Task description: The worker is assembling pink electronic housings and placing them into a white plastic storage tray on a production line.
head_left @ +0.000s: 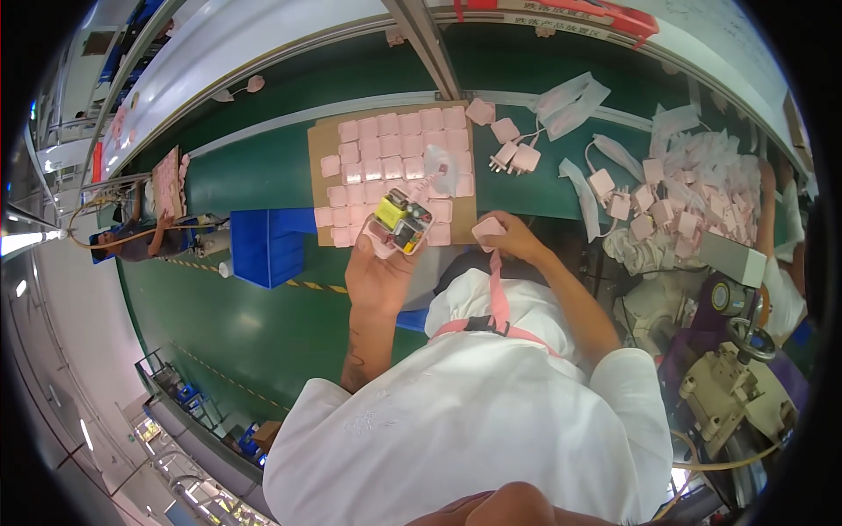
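My left hand [379,272] is closed around an open pink charger [400,222], held over the near edge of a cardboard sheet. Its exposed inside shows a yellow block and other small electronic parts. Just beyond it lies a clear plastic bag [445,168] beside a pink coiled cord; whether the cord joins the charger I cannot tell. A small pink charger housing piece [488,231] sits between the fingers of my right hand [517,238], near the table's front edge. Rows of pink charger pieces [388,145] cover the cardboard sheet [325,140] in front of my hands.
Loose plug chargers [524,158] lie right of the cardboard. Farther right is a heap of pink chargers [671,210] with plastic wraps, near a machine with a handwheel [751,340]. A blue bin [256,249] stands to the left. Other people [145,241] work at both sides.
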Demonstrator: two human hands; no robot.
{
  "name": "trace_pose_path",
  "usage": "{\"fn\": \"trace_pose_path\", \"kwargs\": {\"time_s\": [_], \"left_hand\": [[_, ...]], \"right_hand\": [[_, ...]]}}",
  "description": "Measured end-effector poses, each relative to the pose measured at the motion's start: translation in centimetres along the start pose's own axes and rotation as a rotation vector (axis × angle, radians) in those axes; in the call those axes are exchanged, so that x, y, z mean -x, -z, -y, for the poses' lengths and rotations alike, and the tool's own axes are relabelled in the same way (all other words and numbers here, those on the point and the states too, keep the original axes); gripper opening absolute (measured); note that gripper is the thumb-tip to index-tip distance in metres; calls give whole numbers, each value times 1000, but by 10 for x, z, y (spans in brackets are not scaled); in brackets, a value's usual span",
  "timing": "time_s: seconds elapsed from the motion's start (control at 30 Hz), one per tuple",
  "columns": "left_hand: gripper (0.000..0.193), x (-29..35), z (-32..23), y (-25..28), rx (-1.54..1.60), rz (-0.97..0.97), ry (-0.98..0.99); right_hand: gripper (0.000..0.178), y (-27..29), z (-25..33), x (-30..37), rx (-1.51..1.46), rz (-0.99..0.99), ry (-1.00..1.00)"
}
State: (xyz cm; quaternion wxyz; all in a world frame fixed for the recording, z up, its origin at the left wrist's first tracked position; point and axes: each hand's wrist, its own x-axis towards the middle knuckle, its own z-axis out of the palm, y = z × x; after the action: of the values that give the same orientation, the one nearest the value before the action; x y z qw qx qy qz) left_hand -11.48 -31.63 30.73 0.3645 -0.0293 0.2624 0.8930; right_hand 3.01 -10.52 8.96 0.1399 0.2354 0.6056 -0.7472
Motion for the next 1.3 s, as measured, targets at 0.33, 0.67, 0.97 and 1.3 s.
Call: {"fn": "trace_pose_path", "kwargs": {"time_s": [0.33,0.67,0.97,1.3], "left_hand": [[49,-32,41,-33,-140,23,220],[45,-58,62,-67,-174,166,226],[41,-75,75,-66,-473,243,336],[50,-77,72,-87,-443,330,599]], "right_hand": [[79,17,161,115,-655,96,378],[73,21,165,140,-502,-372,628],[69,24,199,180,-853,-447,561],[69,7,246,201,859,-829,848]]}}
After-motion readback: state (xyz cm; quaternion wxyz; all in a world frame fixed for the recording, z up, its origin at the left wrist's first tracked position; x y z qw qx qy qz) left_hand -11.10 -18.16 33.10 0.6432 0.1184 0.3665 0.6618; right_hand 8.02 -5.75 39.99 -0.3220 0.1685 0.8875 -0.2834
